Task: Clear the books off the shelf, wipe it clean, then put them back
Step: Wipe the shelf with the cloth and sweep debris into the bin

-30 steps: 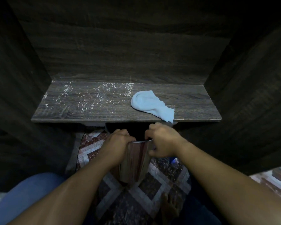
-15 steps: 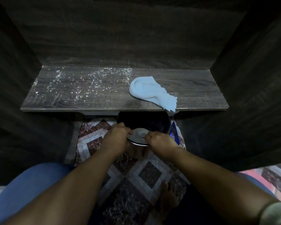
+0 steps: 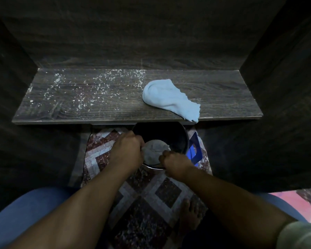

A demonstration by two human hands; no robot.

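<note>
The dark wooden shelf (image 3: 214, 94) holds no books. White crumbs (image 3: 90, 88) are scattered over its left half. A light blue cloth (image 3: 171, 97) lies on its right half, one corner hanging over the front edge. Below the shelf, my left hand (image 3: 127, 151) and my right hand (image 3: 174, 162) grip the rim of a small steel container (image 3: 153, 167) from either side. Pale grey matter (image 3: 154, 152) shows inside it. The container is over the near rim of a black bin (image 3: 180, 139) on the floor.
A blue plastic object (image 3: 194, 151) stands just right of the bin. Dark wooden side walls (image 3: 280, 87) and a back panel close in the shelf. The patterned tiled floor (image 3: 151, 200), my bare foot (image 3: 188, 214) and my blue-clad knees are below.
Both hands have lowered the steel container from just under the shelf edge down to the black bin. Its open top now faces me. The cloth has not moved.
</note>
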